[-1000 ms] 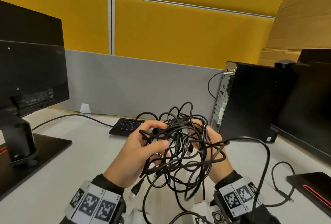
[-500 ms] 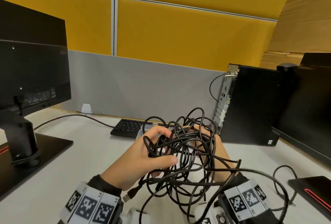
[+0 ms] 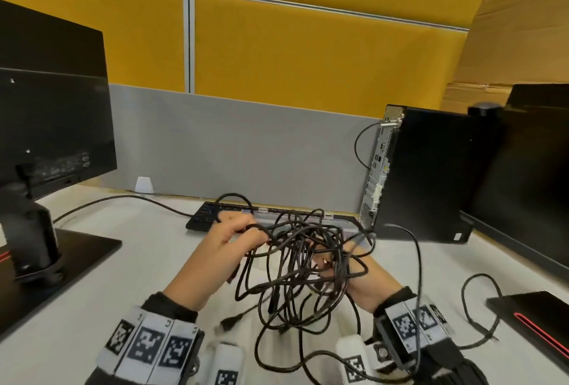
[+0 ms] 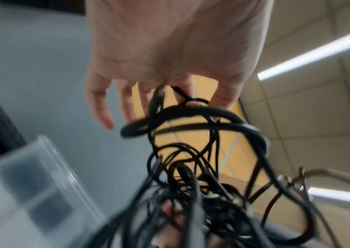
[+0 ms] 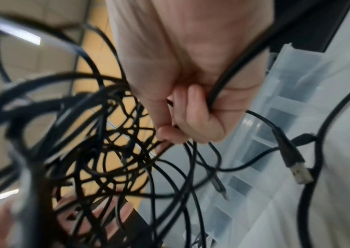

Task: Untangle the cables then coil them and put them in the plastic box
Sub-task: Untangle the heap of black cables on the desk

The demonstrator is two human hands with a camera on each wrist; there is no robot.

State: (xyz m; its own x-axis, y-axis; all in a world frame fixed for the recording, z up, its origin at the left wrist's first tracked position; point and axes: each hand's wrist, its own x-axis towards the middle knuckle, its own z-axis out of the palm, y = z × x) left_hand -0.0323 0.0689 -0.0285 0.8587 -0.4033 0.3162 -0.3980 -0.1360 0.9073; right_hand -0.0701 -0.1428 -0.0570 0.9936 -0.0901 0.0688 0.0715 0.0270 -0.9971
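Observation:
A knot of thin black cables hangs in the air between both hands, above the white desk. My left hand grips strands at the knot's upper left; its fingers curl round a cable. My right hand holds the knot's right side, with its fingers curled round strands. A USB plug dangles by the right hand. Loose loops trail down to the desk. The clear plastic box lies behind the knot, mostly hidden; its compartments show in the right wrist view.
A black keyboard lies behind the box. A monitor on a stand occupies the left. A black computer tower and a second monitor stand on the right. A black device with a red stripe lies at the right edge.
The hands have spread apart and moved farther from me. The left hand shifted to the upper left strands, and the knot has stretched looser and wider.

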